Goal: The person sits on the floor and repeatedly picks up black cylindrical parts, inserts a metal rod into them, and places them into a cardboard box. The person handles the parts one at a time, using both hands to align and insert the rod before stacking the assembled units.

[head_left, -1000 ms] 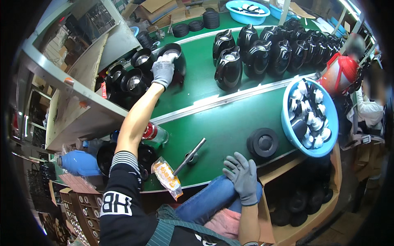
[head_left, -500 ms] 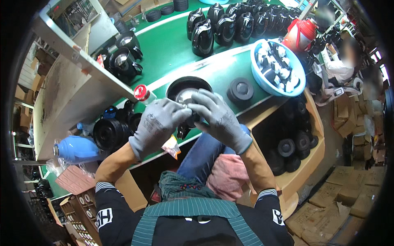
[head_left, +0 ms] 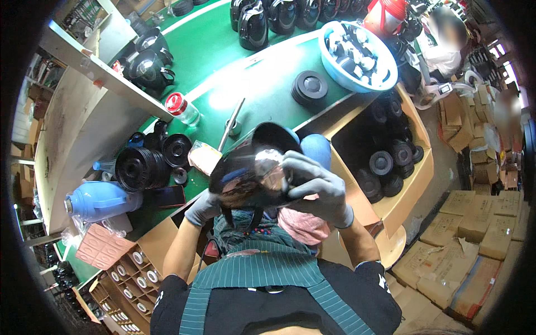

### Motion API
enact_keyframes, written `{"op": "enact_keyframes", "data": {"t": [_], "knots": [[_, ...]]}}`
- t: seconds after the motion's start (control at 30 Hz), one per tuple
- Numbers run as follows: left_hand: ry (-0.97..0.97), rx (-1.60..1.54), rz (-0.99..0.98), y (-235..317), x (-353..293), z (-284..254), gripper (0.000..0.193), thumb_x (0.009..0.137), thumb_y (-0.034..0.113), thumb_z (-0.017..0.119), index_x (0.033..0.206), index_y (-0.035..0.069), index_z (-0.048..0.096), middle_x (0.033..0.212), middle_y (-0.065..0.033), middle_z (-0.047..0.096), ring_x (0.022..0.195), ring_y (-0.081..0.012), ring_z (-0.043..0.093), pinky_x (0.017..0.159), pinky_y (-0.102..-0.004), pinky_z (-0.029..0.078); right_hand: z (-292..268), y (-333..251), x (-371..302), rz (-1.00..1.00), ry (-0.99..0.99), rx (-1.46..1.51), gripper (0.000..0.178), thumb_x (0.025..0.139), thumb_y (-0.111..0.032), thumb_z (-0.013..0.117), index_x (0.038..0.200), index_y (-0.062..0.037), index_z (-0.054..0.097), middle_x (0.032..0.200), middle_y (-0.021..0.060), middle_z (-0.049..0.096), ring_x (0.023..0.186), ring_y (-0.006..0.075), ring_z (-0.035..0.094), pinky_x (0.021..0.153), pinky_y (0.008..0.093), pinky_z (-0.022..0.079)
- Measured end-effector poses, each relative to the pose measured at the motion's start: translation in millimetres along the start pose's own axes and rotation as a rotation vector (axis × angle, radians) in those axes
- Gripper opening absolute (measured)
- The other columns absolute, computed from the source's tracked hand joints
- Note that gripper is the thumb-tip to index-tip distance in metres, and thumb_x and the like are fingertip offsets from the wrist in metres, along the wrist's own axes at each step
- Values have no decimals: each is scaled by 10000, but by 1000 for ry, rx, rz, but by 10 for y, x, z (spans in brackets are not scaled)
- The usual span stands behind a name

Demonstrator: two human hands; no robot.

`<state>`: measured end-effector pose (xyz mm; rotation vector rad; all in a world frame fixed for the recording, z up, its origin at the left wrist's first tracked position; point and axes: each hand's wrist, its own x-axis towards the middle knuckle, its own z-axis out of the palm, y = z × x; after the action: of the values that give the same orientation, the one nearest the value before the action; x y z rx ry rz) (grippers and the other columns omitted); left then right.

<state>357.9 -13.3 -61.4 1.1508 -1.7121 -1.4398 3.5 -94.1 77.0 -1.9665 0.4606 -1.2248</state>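
Note:
I hold a glossy black thermos jug body (head_left: 240, 173) tilted over my lap, its open rim turned up and away from me. Wrapped around its lower left side is my left hand (head_left: 202, 210), in a grey glove, with the fingers partly hidden behind the jug. My right hand (head_left: 319, 188), gloved too, has bent fingers pressed on the jug's right side. Just beyond the jug, a thin metal rod (head_left: 232, 124) slants up from a small fixture on the green bench (head_left: 268, 72). A crumpled pale packet (head_left: 204, 158) lies left of the jug.
Black lids are stacked on the bench (head_left: 310, 86) and at left (head_left: 139, 167). A blue basin (head_left: 357, 84) holds small black-and-white parts. Nearby are a red-capped clear bottle (head_left: 183, 109), a blue thermos (head_left: 103, 200), standing black jugs (head_left: 253, 27) and a carton of black lids (head_left: 424, 173).
The black jug has come off the bench toward my lap and tilted. My hands, earlier together above it, have spread to its two sides. The view has shifted, too.

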Motion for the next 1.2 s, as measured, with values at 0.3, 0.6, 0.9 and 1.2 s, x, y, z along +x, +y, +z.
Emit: {"op": "enact_keyframes", "data": {"t": [0.3,0.6,0.9,1.2], "knots": [[76,-156,-103,-527,181,198,561,1007,165,714,1533,47,559,1567,-113,583,1417,-271,565,1255,-433,403,32,8,353,49,-439,141,690,790,-134,888,1443,-173,669,1558,123,601,1489,319,527,1182,716,329],[151,-184,-144,-946,332,-32,550,1047,209,666,1558,60,526,1581,-122,567,1424,-270,561,1254,-449,408,-610,2717,781,838,139,-1196,1268,786,-831,740,1727,-142,242,1697,393,198,1574,594,185,1204,772,236],[144,-203,-194,-1141,269,-47,542,1087,254,617,1582,73,492,1595,-131,550,1431,-269,556,1254,-466,414,-432,2226,568,419,194,-834,978,808,-462,889,1610,-72,487,1579,281,437,1464,449,425,1232,540,353],[122,-300,-131,-1256,303,-129,537,1126,298,568,1607,85,459,1609,-140,534,1438,-269,551,1253,-483,420,190,656,-32,244,-23,-48,1200,613,-423,992,1639,-95,463,1680,295,329,1546,471,357,1271,522,287]]}}
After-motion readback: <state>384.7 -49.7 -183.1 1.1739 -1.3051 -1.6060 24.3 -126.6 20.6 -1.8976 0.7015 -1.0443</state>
